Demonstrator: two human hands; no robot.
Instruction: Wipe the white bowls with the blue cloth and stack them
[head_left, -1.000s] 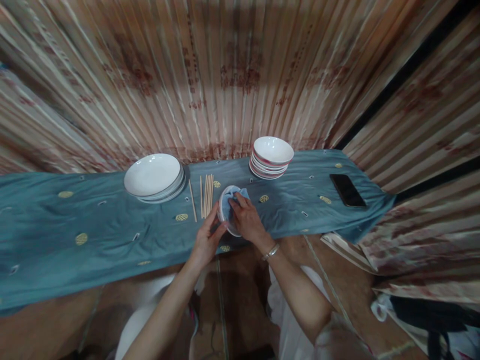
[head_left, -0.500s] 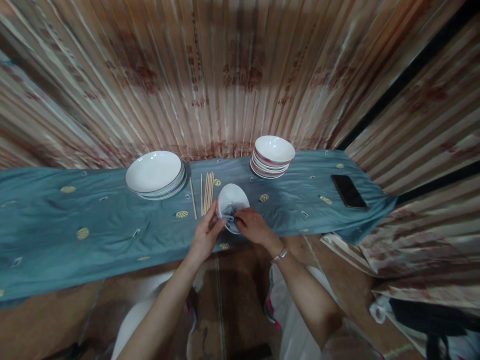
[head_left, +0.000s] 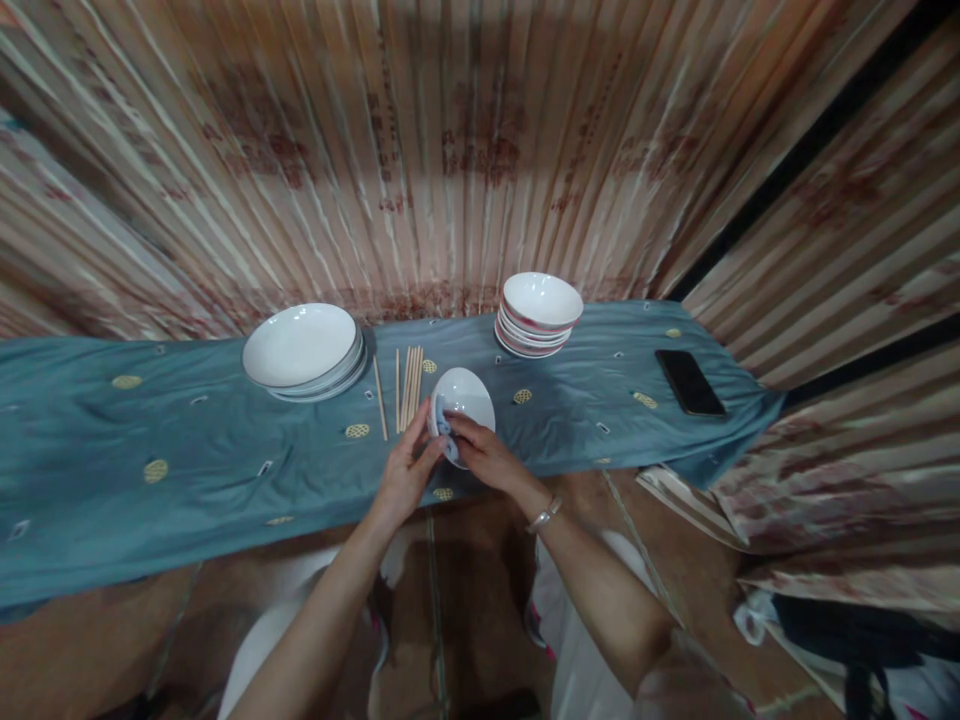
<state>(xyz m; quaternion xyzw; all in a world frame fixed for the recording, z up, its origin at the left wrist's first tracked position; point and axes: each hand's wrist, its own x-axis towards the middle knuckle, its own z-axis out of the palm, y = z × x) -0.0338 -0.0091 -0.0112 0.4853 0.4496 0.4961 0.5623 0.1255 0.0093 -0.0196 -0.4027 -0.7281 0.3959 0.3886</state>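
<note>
A white bowl point(head_left: 472, 390) is tilted toward me above the front part of the table. My left hand point(head_left: 409, 465) grips its left rim, fingers behind and thumb at the front. Inside the bowl, my right hand point(head_left: 484, 450) presses a bluish cloth point(head_left: 442, 420) against the left inner wall. The right fingertips are partly covered by the cloth. Just left of the bowl lie several wooden chopsticks point(head_left: 411, 385), most side by side.
A stack of white plates point(head_left: 300, 345) stands to the left. Behind the bowl, to the right, is a stack of bowls point(head_left: 541, 300) with reddish outsides. A black phone point(head_left: 690, 382) lies near the right end of the blue-green tablecloth point(head_left: 217, 480). Curtains point(head_left: 465, 200) hang behind.
My right hand has moved the cloth leftward and up along the bowl's inside, from the lower part to the left wall. My left hand keeps its hold on the rim.
</note>
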